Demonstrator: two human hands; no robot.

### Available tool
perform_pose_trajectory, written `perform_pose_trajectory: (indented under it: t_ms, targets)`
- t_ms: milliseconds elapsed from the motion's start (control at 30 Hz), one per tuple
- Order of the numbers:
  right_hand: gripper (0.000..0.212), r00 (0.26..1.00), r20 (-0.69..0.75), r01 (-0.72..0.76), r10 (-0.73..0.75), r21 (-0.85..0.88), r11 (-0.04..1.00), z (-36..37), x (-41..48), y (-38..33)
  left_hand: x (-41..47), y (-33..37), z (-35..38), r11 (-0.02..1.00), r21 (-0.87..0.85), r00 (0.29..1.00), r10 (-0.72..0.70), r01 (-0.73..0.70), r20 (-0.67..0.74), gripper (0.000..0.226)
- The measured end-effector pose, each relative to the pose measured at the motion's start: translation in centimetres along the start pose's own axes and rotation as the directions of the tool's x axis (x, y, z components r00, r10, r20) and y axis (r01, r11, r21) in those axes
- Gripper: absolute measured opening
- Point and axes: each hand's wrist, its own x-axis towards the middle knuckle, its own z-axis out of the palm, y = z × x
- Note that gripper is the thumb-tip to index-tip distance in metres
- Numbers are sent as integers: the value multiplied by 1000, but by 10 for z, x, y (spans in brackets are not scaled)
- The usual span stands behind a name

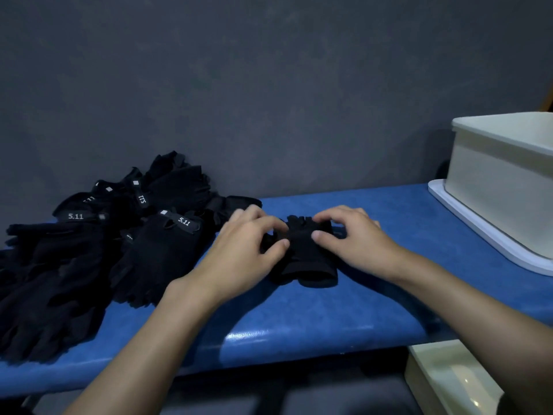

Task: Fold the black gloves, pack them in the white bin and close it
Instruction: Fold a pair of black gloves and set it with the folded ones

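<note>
wall [269, 85]: dark grey, mottled, right behind the bench
bench [299, 319]: blue padded top, glossy front edge
light: pretty dim
unit [443, 381]: pale, below the bench's front right corner

Glove pile [89, 250] left on the bench [299, 319], one glove [308, 256] centre, bin [502, 187] right, seemingly on its lid [484, 235].

A dim, plain workroom: blue padded bench [299, 313] against grey wall [269, 85], heaped black gloves [89, 259].

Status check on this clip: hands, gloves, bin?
Left hand, right hand both pinching one black glove on blue bench. Glove pile waiting, left. White bin open, right. Path clear.
</note>
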Motion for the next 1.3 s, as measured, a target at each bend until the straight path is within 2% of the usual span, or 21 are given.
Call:
perform_pose_trajectory:
  t_ms: [67,133,267,400,500,567,633,667,700,767,833,967,1100,1233,1300]
  targets:
    - [62,984,174,23,-27,21,1000,-3,-7,-3,-3,-3,3,988,150,999,20,-27,49,53]
    - [71,957,289,64,-30,-108,992,-5,-13,-2,-5,-5,5,982,184,991,16,-40,131,64]
    - [79,939,343,94,-28,-177,980,-7,-10,5,-6,-8,9,966,255,975,-23,-36,223,77]
    - [80,923,386,85,-1,-200,976,-11,-8,12,-5,-5,15,967,254,970,-34,-29,240,92]
    - [76,932,363,64,17,-209,976,-16,-8,21,-2,3,23,962,270,977,-16,-43,211,85]
    - [65,962,272,78,-28,-173,982,-21,-8,25,2,11,29,961,271,981,-8,-46,193,74]
    - [50,980,170,105,-99,-24,994,-24,-8,28,3,17,32,965,261,985,-11,-35,172,69]
    - [49,977,182,99,-110,68,993,-27,-11,27,4,19,32,967,254,987,-19,-22,159,68]
    - [57,965,236,88,-113,112,990,-27,-13,26,4,19,31,970,245,990,-33,-3,141,67]
    - [77,931,347,115,-113,16,993,-22,-16,27,6,17,24,968,249,995,-48,26,85,64]
    - [73,923,372,139,-99,-82,987,-18,-16,33,10,11,13,953,300,998,-51,37,41,57]
    - [68,938,337,108,-74,-82,991,-21,-10,40,20,-6,-8,895,446,997,-56,24,58,44]
    - [66,930,359,104,-79,-52,993,-19,-1,40,27,-12,-13,832,554,983,-116,16,144,45]
    - [66,892,451,75,-40,-61,995,-27,9,36,26,-22,-12,802,595,963,-195,47,186,47]
    - [62,908,418,69,-30,-77,995,-27,11,36,23,-25,-11,798,601,967,-185,45,173,46]
